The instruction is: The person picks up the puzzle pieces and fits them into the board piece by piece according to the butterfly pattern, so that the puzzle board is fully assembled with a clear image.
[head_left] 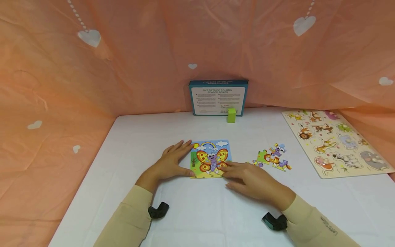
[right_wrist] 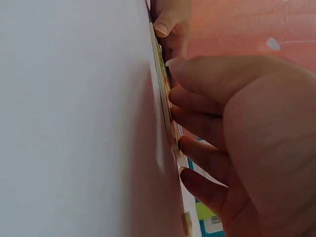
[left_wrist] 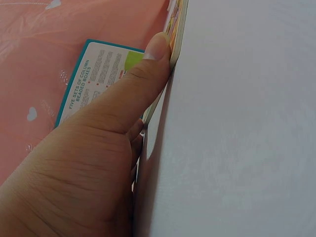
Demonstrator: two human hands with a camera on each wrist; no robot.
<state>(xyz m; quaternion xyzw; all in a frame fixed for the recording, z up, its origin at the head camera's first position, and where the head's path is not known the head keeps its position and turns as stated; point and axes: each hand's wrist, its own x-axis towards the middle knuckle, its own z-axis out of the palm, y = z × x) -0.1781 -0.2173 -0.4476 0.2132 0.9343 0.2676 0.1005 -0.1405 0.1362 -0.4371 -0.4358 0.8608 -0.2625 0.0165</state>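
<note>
A square butterfly picture board [head_left: 211,158] lies flat on the white table, between the two hands in the head view. At its left edge the left hand [head_left: 169,164] is spread, with its fingertips by the upper corner and its thumb [left_wrist: 157,47] on the lower corner. The right hand [head_left: 254,180] rests extended fingers on the board's lower right part; in the right wrist view these fingers [right_wrist: 197,101] lie along the board's face. Right of the board is a cluster of several loose jigsaw pieces [head_left: 278,150], one partly hidden behind the right hand.
A wooden animal puzzle board [head_left: 324,137] lies at the right side of the table. At the back a teal and white box [head_left: 217,97] stands upright against the orange cloth [head_left: 148,68], with a green block [head_left: 231,116] before it. Each wrist wears a dark camera [head_left: 158,210].
</note>
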